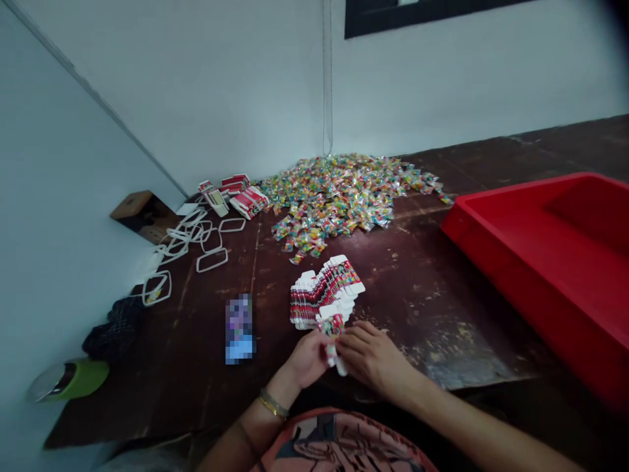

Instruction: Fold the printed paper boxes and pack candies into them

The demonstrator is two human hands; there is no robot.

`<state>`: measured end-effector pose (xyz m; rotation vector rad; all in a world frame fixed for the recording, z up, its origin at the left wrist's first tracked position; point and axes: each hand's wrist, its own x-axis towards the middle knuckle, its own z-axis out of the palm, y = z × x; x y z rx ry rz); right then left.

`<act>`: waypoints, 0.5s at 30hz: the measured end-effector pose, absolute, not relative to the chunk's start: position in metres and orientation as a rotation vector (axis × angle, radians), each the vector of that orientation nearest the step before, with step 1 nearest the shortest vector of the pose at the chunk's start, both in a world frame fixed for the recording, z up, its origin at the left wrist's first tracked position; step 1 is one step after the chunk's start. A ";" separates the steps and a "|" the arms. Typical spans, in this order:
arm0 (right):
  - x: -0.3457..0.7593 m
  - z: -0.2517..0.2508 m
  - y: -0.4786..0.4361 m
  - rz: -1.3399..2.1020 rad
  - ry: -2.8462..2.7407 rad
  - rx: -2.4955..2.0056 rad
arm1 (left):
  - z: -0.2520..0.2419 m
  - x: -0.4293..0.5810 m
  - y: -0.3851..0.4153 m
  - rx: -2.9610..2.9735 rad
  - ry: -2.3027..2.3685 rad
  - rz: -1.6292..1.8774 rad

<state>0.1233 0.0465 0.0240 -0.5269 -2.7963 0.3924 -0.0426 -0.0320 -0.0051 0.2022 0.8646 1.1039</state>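
Near the table's front edge, a small printed carton [331, 326] with white flaps is held between both hands. My left hand [308, 359] grips its left side, fingers partly hidden behind it. From the right, my right hand [368, 354] closes its fingers on the carton's lower right side, close to a white flap. Just beyond the hands lies a fanned row of flat red-and-white cartons [314, 298], overlapping one another. Farther back spreads a large heap of small wrapped candies [344, 193] in clear, colourful packets.
A big red tray [496, 262] stands at the right. White loop bands [211, 260], a stack of red-and-white cartons [249, 200] and a brown box [146, 213] lie back left. A blurred-out phone-like object [240, 329], dark cloth [115, 328] and green-and-grey item [81, 380] are nearer.
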 end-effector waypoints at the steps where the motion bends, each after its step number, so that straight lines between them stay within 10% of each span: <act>1: 0.125 0.022 0.035 0.480 -2.682 -0.575 | -0.006 -0.039 -0.035 0.193 0.906 1.079; 15: 0.127 0.021 0.028 1.966 -2.058 -0.695 | 0.015 -0.032 -0.065 0.655 1.084 0.785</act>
